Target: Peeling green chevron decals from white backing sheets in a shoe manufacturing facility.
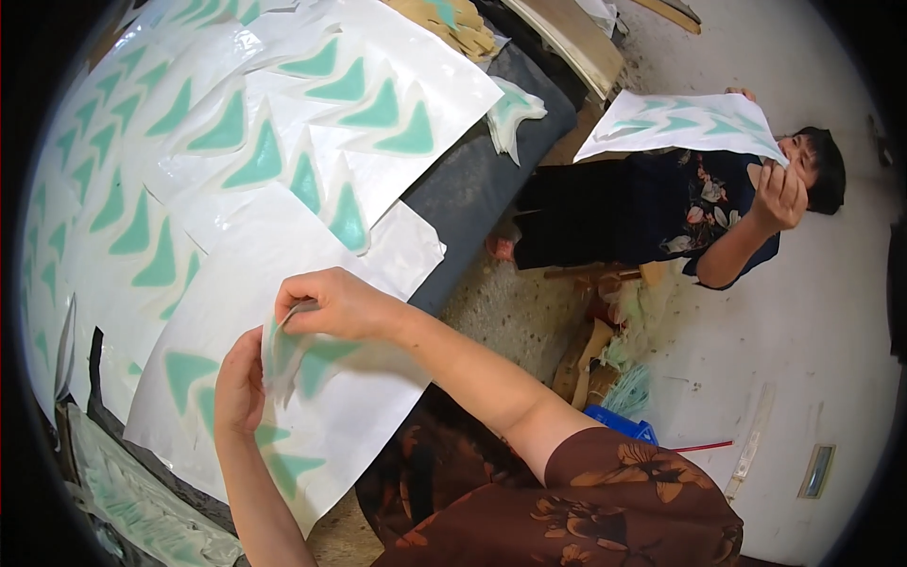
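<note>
My right hand [338, 304] pinches the top of a thin translucent cut-out piece [275, 352], pale with green on it. On its left edge, the fingers of my left hand [240, 386] are closed against the same piece. Both hands are over a white sheet [250, 250] that carries several green, curved arrowhead shapes. One green arrowhead shape [327, 363] shows just below my right hand, and another [189, 376] lies left of my left hand. My fingers partly hide the held piece.
More white sheets with green arrowheads [383, 104] cover the dark-edged table [472, 194]. Clear crumpled plastic [142, 491] lies at the lower left. Across the room at right, a person [652, 203] holds up a similar sheet [680, 128]. A blue container [621, 424] and scraps are on the floor.
</note>
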Demonstrator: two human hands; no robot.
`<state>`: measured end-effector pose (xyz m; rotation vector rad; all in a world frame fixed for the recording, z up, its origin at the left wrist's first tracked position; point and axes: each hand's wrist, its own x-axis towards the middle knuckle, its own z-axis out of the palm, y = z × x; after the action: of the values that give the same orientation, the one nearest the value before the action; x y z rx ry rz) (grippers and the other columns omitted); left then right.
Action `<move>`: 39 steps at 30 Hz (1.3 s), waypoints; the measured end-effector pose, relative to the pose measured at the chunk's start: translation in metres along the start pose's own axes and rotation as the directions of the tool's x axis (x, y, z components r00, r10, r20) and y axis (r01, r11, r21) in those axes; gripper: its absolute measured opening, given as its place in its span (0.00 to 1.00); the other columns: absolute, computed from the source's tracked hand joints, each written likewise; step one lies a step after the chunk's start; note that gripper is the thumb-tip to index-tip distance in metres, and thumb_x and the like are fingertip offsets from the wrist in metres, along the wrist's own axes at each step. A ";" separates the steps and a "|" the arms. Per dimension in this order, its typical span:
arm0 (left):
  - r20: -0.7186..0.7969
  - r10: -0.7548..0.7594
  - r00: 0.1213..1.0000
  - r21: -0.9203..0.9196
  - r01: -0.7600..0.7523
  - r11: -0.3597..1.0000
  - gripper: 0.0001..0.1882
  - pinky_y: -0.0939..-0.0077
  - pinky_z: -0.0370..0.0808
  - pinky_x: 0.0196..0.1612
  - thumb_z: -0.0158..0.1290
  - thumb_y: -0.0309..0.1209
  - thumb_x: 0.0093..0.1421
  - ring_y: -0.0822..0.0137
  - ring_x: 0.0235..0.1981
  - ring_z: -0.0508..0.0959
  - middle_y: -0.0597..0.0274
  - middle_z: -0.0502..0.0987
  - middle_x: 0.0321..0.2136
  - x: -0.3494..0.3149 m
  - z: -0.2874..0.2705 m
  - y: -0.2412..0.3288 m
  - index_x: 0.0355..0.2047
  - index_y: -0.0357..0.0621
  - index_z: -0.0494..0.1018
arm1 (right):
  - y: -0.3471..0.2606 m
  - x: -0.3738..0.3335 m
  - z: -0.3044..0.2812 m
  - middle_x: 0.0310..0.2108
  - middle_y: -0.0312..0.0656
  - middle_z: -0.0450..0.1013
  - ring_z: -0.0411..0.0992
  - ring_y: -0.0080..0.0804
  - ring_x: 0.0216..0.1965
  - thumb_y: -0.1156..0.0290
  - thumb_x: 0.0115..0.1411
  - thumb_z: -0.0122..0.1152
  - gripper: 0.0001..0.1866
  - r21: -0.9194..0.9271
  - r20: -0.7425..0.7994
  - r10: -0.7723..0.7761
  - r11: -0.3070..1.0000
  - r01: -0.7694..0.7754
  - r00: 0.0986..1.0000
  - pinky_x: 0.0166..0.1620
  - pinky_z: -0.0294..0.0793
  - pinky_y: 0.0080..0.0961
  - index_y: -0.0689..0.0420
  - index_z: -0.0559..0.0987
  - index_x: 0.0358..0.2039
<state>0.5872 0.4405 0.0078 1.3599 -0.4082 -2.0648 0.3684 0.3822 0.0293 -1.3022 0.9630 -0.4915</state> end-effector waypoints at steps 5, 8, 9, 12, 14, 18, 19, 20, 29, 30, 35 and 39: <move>-0.019 0.030 0.999 -0.128 -0.032 0.991 0.16 0.79 0.72 0.43 0.51 0.30 0.62 0.73 0.37 0.75 0.65 0.76 0.37 -0.021 -0.004 -0.015 0.49 0.38 0.72 | -0.017 -0.017 -0.005 0.31 0.33 0.74 0.70 0.18 0.36 0.78 0.53 0.61 0.04 0.286 -0.042 -0.058 0.956 0.068 0.997 0.41 0.69 0.17 0.59 0.77 0.32; 0.028 0.075 0.997 0.216 -0.079 0.973 0.18 0.78 0.71 0.43 0.54 0.27 0.58 0.73 0.37 0.73 0.65 0.75 0.37 -0.033 -0.030 -0.041 0.50 0.37 0.71 | -0.021 -0.025 0.003 0.32 0.32 0.74 0.70 0.18 0.37 0.80 0.55 0.61 0.05 0.329 -0.050 -0.076 0.940 0.089 0.996 0.42 0.69 0.17 0.59 0.77 0.33; -0.003 0.073 0.997 0.214 -0.070 0.974 0.18 0.78 0.71 0.43 0.54 0.27 0.58 0.73 0.37 0.73 0.65 0.75 0.37 -0.041 -0.031 -0.042 0.50 0.37 0.71 | -0.018 -0.026 0.008 0.32 0.32 0.74 0.70 0.18 0.37 0.80 0.55 0.61 0.05 0.346 -0.025 -0.077 0.935 0.081 0.997 0.42 0.69 0.17 0.59 0.77 0.33; 0.104 0.231 0.967 0.401 -0.253 0.881 0.17 0.78 0.70 0.43 0.56 0.25 0.57 0.74 0.37 0.72 0.64 0.76 0.37 -0.046 -0.013 -0.033 0.47 0.34 0.72 | -0.014 -0.033 0.017 0.33 0.31 0.73 0.69 0.16 0.37 0.81 0.56 0.61 0.06 0.310 -0.078 -0.075 0.946 0.095 0.994 0.43 0.70 0.16 0.59 0.76 0.34; 0.127 0.335 0.934 0.572 -0.345 0.744 0.14 0.77 0.70 0.43 0.56 0.27 0.58 0.73 0.36 0.72 0.62 0.78 0.36 -0.047 -0.007 -0.030 0.44 0.34 0.74 | -0.013 -0.038 0.019 0.33 0.31 0.73 0.69 0.16 0.37 0.82 0.56 0.61 0.07 0.314 -0.113 -0.055 0.945 0.088 0.992 0.43 0.70 0.16 0.58 0.76 0.35; 0.081 0.379 0.922 0.538 -0.360 0.762 0.12 0.75 0.70 0.44 0.54 0.30 0.61 0.71 0.35 0.73 0.60 0.79 0.34 -0.058 -0.017 -0.042 0.42 0.36 0.75 | -0.008 -0.042 0.032 0.33 0.31 0.72 0.69 0.17 0.36 0.82 0.57 0.60 0.07 0.351 -0.256 -0.098 0.918 0.187 0.962 0.43 0.68 0.15 0.57 0.75 0.36; 0.020 0.349 0.937 0.554 -0.301 0.776 0.11 0.75 0.70 0.43 0.54 0.31 0.61 0.71 0.35 0.73 0.61 0.79 0.34 -0.063 -0.011 -0.040 0.41 0.37 0.75 | -0.008 -0.045 0.032 0.33 0.31 0.72 0.69 0.17 0.36 0.82 0.57 0.59 0.08 0.339 -0.327 -0.096 0.917 0.212 0.940 0.44 0.68 0.15 0.57 0.75 0.36; -0.040 0.318 0.947 0.566 -0.241 0.788 0.11 0.76 0.70 0.42 0.53 0.32 0.61 0.71 0.34 0.72 0.63 0.78 0.33 -0.067 -0.009 -0.039 0.40 0.37 0.75 | -0.007 -0.045 0.033 0.34 0.30 0.73 0.68 0.15 0.35 0.80 0.57 0.61 0.08 0.394 -0.419 -0.100 0.875 0.280 0.902 0.42 0.67 0.13 0.57 0.76 0.38; -0.058 0.219 0.974 0.379 -0.182 0.907 0.10 0.82 0.67 0.39 0.51 0.34 0.63 0.80 0.34 0.69 0.73 0.74 0.30 -0.096 -0.046 -0.052 0.38 0.41 0.75 | -0.058 -0.103 0.074 0.33 0.38 0.74 0.73 0.28 0.38 0.83 0.52 0.61 0.15 0.229 0.241 -0.030 0.973 -0.027 0.970 0.40 0.74 0.22 0.62 0.76 0.42; -0.071 0.222 0.973 0.373 -0.180 0.910 0.10 0.82 0.67 0.39 0.51 0.34 0.63 0.80 0.34 0.69 0.73 0.74 0.30 -0.100 -0.046 -0.052 0.38 0.41 0.75 | -0.056 -0.094 0.085 0.33 0.38 0.74 0.73 0.28 0.38 0.83 0.52 0.61 0.15 0.229 0.255 -0.030 0.973 -0.030 0.966 0.40 0.74 0.22 0.62 0.76 0.42; 0.086 0.194 0.977 0.233 -0.209 0.950 0.10 0.84 0.67 0.39 0.50 0.33 0.64 0.80 0.34 0.70 0.73 0.74 0.32 -0.112 -0.048 -0.058 0.41 0.41 0.74 | -0.042 -0.064 0.114 0.41 0.35 0.70 0.69 0.21 0.37 0.78 0.53 0.64 0.07 -0.205 0.070 -0.019 0.978 0.033 0.997 0.40 0.68 0.17 0.59 0.77 0.33; 0.074 0.203 0.976 0.234 -0.215 0.948 0.12 0.82 0.69 0.42 0.49 0.33 0.65 0.79 0.36 0.71 0.71 0.75 0.34 -0.119 -0.059 -0.064 0.44 0.40 0.74 | -0.029 -0.054 0.122 0.50 0.43 0.67 0.68 0.31 0.48 0.76 0.55 0.61 0.04 -0.442 0.097 -0.216 0.866 0.236 0.972 0.50 0.70 0.27 0.59 0.77 0.32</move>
<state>0.6514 0.5711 0.0315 1.3399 -0.8121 -1.9219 0.4440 0.4877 0.0711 -1.8558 0.9216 -0.4276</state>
